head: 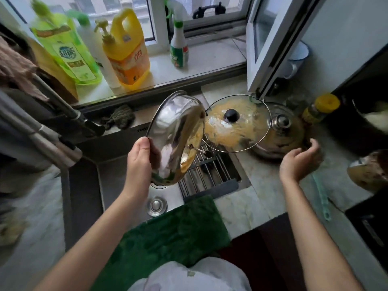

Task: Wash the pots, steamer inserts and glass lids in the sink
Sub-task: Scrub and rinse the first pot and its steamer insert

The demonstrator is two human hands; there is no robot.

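One-handed hold only: left hand [140, 162] grips pot [176, 139] by its lower rim, tilted on edge above sink [117, 175] at frame centre. Likely to slip or swing from so narrow a purchase, striking rack [210, 171] beneath or glass lid [235, 124] just beside at right. Lid rests tilted against second pot [283, 133] on counter, overhanging rack; liable to slide if knocked. Right hand [300, 160] at centre right, loosely cupped, holding nothing, near second pot. Pot shiny steel outside, yellow-brown residue inside; lid smeared yellow, black knob.
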